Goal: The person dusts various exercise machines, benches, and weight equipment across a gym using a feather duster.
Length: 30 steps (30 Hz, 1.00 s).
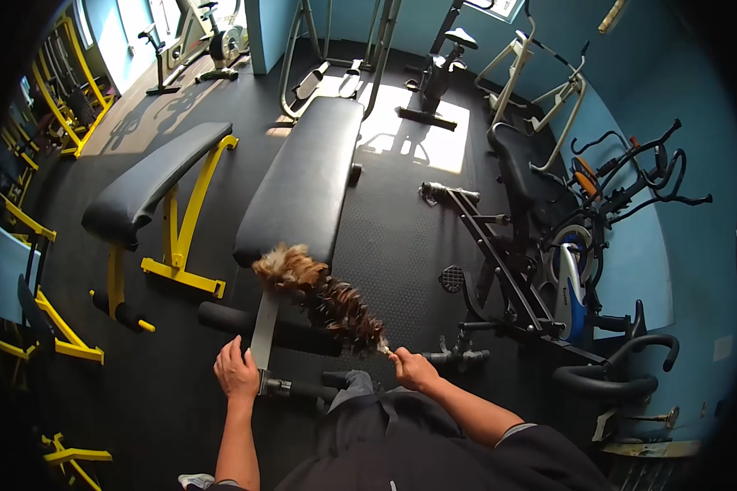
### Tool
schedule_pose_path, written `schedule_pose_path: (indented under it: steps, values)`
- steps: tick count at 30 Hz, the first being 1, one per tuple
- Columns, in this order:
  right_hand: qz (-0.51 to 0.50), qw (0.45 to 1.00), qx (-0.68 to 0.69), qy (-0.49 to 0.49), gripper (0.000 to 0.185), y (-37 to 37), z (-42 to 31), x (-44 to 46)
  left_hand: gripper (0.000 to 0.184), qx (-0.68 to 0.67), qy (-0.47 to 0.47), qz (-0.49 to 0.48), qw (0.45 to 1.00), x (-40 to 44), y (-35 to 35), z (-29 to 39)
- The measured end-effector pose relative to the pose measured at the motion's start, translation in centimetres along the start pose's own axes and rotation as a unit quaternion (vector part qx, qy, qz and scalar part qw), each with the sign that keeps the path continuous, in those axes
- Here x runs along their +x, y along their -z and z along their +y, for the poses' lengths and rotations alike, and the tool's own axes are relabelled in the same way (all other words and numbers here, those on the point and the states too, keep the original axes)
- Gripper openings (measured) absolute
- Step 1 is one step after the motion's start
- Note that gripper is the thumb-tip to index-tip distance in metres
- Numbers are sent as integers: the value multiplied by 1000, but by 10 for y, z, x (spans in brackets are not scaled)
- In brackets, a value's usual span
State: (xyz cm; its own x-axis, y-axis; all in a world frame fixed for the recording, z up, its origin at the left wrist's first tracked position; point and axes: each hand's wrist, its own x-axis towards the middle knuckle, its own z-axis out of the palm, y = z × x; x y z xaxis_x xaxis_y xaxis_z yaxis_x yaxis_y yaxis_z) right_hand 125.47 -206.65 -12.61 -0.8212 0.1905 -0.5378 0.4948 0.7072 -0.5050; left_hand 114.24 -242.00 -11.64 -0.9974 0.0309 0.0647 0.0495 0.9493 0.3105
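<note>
In my right hand (415, 370) is the short handle of a brown feather duster (344, 311), with my fingers closed round it. The duster's pale, fluffy tip lies against the near end of a black padded bench (303, 188). My left hand (237, 372) is beside the bench's grey metal post (264, 331), fingers stretched out and holding nothing. Whether it touches the post I cannot tell. Black foam rollers (229, 316) cross the bench frame just beyond that hand.
A yellow-framed bench (160, 180) stands to the left. A black exercise bike (569, 286) with a blue and white cover is close on the right. Another bike (438, 74) and an elliptical machine (540, 90) stand farther back. Black rubber matting (393, 237) covers the floor.
</note>
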Motion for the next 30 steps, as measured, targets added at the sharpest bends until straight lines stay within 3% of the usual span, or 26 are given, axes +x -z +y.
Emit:
schedule_pose_path:
  steps: [2,4,6,7,10,12,14,17,20,22,24,25,28,30]
  values:
    - [-63,998,-4,19,28,-14,-23,-15,54,-17,-33,-16,999,0,-1,-2]
    - [-146,981,-24,125,29,-38,-29,-32,77,25,72,-152,986,-2,2,-8]
    - [-189,974,9,123,28,-71,-10,-46,93,-29,86,-90,992,-11,0,-4]
    - [-165,979,21,121,27,-87,7,-48,94,-19,32,-52,998,-13,-2,-10]
    - [-95,980,59,163,22,-134,84,-38,95,71,59,-101,991,-9,8,8]
    - [-93,986,50,128,19,-142,140,-43,92,135,59,-149,978,-6,12,21]
    - [-96,992,-36,76,24,-141,193,-51,75,152,57,-167,972,0,10,26]
    - [-129,984,-111,-42,34,-130,215,-56,53,175,-61,-171,968,5,0,24]
    - [-149,985,29,-80,40,-150,175,-53,40,104,-168,-189,962,9,4,19]
    - [-196,967,148,-67,43,-178,122,-52,40,69,-162,-215,961,13,4,19]
    - [-273,948,165,-4,35,-208,78,-55,41,67,-145,-232,959,13,3,20]
    - [-263,939,220,-30,32,-235,70,-59,42,58,-129,-240,960,13,3,20]
    - [-265,943,148,-136,30,-272,75,-34,40,70,-132,-259,954,14,2,20]
    - [-278,943,115,-139,29,-237,75,-3,39,78,-137,-264,952,16,1,19]
